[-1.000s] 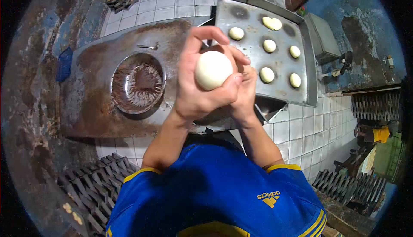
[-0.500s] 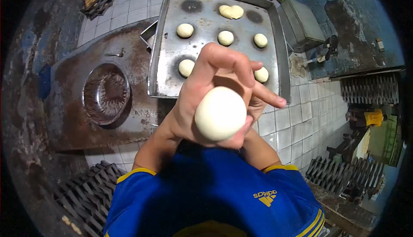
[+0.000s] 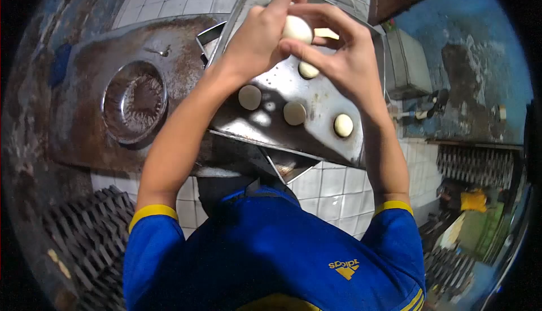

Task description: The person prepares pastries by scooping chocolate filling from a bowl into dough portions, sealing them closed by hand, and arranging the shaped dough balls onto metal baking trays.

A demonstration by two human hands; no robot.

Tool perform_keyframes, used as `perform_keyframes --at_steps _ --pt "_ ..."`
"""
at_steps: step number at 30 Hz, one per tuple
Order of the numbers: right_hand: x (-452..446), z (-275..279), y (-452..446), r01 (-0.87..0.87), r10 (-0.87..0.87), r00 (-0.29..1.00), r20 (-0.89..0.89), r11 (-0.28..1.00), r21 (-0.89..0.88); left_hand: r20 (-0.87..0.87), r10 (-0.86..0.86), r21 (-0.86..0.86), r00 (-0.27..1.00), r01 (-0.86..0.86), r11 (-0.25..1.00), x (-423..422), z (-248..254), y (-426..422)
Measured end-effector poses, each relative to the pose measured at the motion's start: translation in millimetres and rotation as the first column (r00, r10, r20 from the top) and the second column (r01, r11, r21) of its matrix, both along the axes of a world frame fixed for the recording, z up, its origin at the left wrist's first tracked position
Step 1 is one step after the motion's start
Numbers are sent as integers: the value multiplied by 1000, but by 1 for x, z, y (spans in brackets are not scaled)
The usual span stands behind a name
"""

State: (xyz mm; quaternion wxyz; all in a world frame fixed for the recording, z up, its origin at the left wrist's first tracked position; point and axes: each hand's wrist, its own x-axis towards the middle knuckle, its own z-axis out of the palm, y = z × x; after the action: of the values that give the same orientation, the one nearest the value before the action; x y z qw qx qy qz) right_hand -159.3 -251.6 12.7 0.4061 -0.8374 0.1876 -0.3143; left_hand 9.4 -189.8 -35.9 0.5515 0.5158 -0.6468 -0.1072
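Dough ball (image 3: pixel 297 29) is up off the tray right now, smooth and pale, pinched between both hands over the far part of the metal tray (image 3: pixel 254 141). Left hand (image 3: pixel 261 37) is curled against its left side, though most of those fingertips are hidden so can't say exactly how they sit. Right hand (image 3: pixel 341 42) has it from the right, thumb laid along the near side and the other fingers bent round the far side. So yeah, both are gripping the same ball.

Down on the tray, one pale ball (image 3: pixel 309 70) sits just nearer than the hands, and another (image 3: pixel 343 125) is at the near right. Two round shapes (image 3: pixel 294 113) in the arms' shadow look kinda grey, near the middle and left. A bit more pale dough (image 3: pixel 326 33) peeks out behind the right hand, mostly covered. Off to the left, well apart from the hands, a metal bowl (image 3: pixel 164 93) with brown smears inside sits on a stained table (image 3: pixel 183 54), some utensil (image 3: pixel 158 51) lying just beyond it.
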Motion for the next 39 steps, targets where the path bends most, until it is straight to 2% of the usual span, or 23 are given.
perform_keyframes --at_steps 1,2,3,5,7,9,12,13,16,17,18,19,20,21,22,24,25,27,29,31,33,36,39 --pt "8 5 -8 -1 1 999 -54 1000 0 59 35 -80 998 -30 996 8 -6 -11" --pt "18 -3 -27 -62 63 997 -32 997 46 85 49 77 995 -56 995 18 -11 -20" --pt "28 -16 -53 -121 122 993 -6 989 90 88 19 39 996 -22 999 26 -2 -16" --pt "48 -43 -108 -82 77 980 -183 996 -21 224 80 246 971 -136 960 56 0 1" --pt "68 -90 -165 -90 66 952 -300 994 -66 270 274 178 923 -328 928 80 -35 12" --pt "87 -122 -184 -109 5 898 -440 971 -211 187 260 395 947 -314 863 86 -44 40" --pt "103 -158 -199 -381 -61 786 -615 735 -560 118 276 453 954 -299 840 74 -69 66" --pt "105 -162 -190 -408 -143 796 -588 591 -696 136 278 471 951 -309 827 68 -73 72" --pt "107 -194 -174 -314 -198 856 -477 534 -785 84 233 526 969 -242 815 55 -85 78" --pt "108 -192 -183 -307 -200 858 -473 539 -784 57 249 486 967 -244 839 54 -89 76" --pt "117 -179 -197 -324 78 815 -574 882 -342 33 265 442 964 -252 861 55 -89 74" --pt "118 -163 -207 -291 366 783 -502 930 225 42 250 450 967 -241 860 53 -88 74" --pt "118 -134 -217 -199 421 741 -523 882 428 29 240 471 970 -224 853 51 -85 74" --pt "119 -120 -216 -206 351 769 -534 927 312 18 241 481 970 -220 849 52 -81 72" --pt "122 -131 -220 -310 270 775 -572 950 30 28 239 475 971 -223 851 53 -81 70" --pt "116 -167 -202 -422 63 769 -636 798 -431 114 270 449 956 -292 845 51 -87 70" --pt "106 -199 -190 -362 -5 873 -487 663 -656 115 252 453 961 -277 848 50 -88 71" --pt "108 -168 -198 -374 251 835 -489 911 -172 190 257 457 947 -318 831 52 -86 68" --pt "95 -135 -211 -308 349 903 -252 933 187 286 269 489 920 -381 785 48 -78 66" --pt "65 -109 -232 -292 229 890 -395 951 -106 597 267 307 756 -523 796 41 -62 50" --pt "24 -87 -250 -313 95 663 -742 936 -161 579 214 253 786 -423 870 30 -58 23" --pt "-35 -94 -257 -297 -126 561 -818 892 -341 483 -120 355 867 -68 933 4 -54 -27" --pt "-57 -87 -233 -280 -57 607 -792 918 -281 417 -275 423 866 83 902 -25 -76 -79"
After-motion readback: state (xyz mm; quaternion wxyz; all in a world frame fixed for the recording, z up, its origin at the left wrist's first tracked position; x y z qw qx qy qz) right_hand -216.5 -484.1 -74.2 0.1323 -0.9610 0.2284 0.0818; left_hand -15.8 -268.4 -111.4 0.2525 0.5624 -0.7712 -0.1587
